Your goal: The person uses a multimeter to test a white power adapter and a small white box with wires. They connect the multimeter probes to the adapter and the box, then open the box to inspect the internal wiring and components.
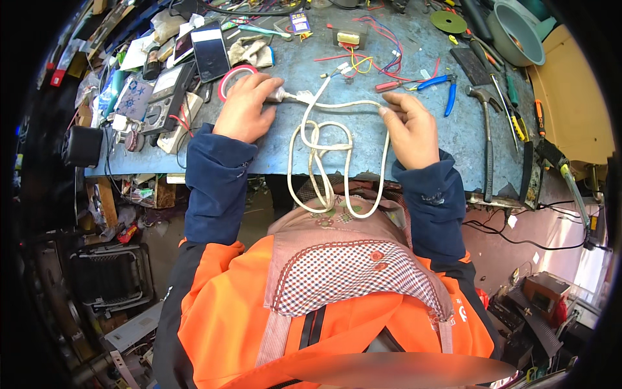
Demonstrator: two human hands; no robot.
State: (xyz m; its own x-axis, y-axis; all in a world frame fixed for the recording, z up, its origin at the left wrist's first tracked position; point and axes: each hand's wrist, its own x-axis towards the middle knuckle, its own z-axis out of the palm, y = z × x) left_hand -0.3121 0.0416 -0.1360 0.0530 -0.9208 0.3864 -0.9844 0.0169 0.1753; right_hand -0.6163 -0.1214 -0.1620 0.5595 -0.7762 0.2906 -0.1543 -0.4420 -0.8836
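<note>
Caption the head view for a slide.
Between the left hand and right hand, a looped white cable spills past the blue workbench's near edge.

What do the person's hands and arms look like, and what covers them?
The left hand and right hand are bare, with no gloves in view. Wrinkled dark navy sleeves cover both forearms: the left sleeve and right sleeve end near the wrists. Toward the shoulders, bright orange and black clothing shows.
</note>
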